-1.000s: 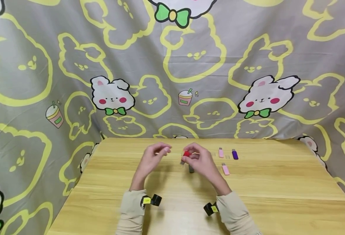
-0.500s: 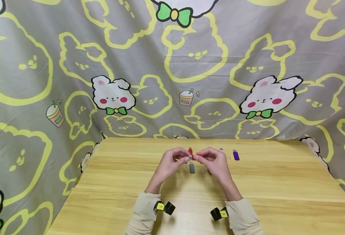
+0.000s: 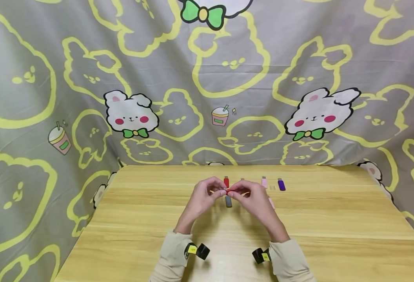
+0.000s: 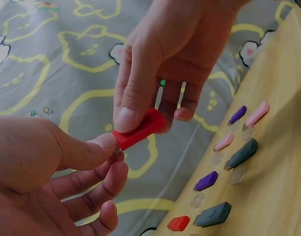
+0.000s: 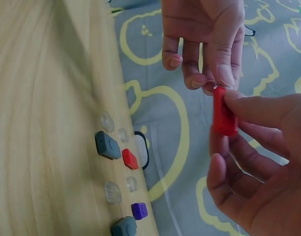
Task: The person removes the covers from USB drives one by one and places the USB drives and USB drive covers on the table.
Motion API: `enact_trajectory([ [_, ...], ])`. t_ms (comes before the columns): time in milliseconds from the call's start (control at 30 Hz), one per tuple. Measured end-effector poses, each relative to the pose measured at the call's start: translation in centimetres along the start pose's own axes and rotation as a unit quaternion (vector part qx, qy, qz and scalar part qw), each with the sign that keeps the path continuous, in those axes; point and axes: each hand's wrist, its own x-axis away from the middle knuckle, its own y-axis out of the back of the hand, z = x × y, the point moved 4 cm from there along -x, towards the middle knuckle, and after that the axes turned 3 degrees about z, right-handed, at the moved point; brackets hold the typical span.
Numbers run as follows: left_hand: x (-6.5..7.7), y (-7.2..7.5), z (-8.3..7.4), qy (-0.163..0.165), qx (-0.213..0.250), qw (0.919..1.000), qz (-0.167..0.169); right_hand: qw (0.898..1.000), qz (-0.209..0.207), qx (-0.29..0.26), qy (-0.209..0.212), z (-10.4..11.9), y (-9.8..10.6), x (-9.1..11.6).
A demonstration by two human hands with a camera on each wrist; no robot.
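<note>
My right hand (image 3: 251,194) pinches a red USB flash drive (image 5: 224,115) between thumb and fingers, raised above the table. Opposite it, my left hand (image 3: 208,192) pinches a small clear cap (image 4: 117,150) at the drive's plug end, mostly hidden by thumb and fingertip. The two hands' fingertips almost meet around that end. Below and behind them on the table lie another red flash drive (image 3: 226,181) and a grey one (image 3: 228,202).
Right of the hands lie a purple flash drive (image 3: 281,185) and a pink one (image 3: 264,181); a second pink drive (image 3: 271,203) is partly covered by the right hand. Several clear caps (image 5: 112,192) lie beside the drives. A patterned curtain (image 3: 178,78) hangs behind the wooden table (image 3: 140,219).
My left hand has moved right to meet the right hand, which shifted slightly right with the red flash drive. Over the last half second both have stayed together at the plug end.
</note>
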Motion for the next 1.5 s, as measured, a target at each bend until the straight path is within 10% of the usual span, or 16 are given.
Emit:
enact_trajectory([
  [800, -0.5, -0.2, -0.1, 0.016, -0.005, 0.9998, 0.005, 0.996, 0.089, 0.03, -0.011, 0.4, 0.9, -0.1],
  [1100, 0.2, 3.9, -0.2, 0.019, -0.012, 0.9892, -0.145, 0.996, 0.028, 0.059, -0.067, -2.1, 5.9, 1.0],
  [1500, -1.0, -0.3, -0.5, 0.009, -0.03, 0.9987, -0.039, 0.974, -0.064, 0.126, -0.175, -6.8, 13.1, 3.6],
])
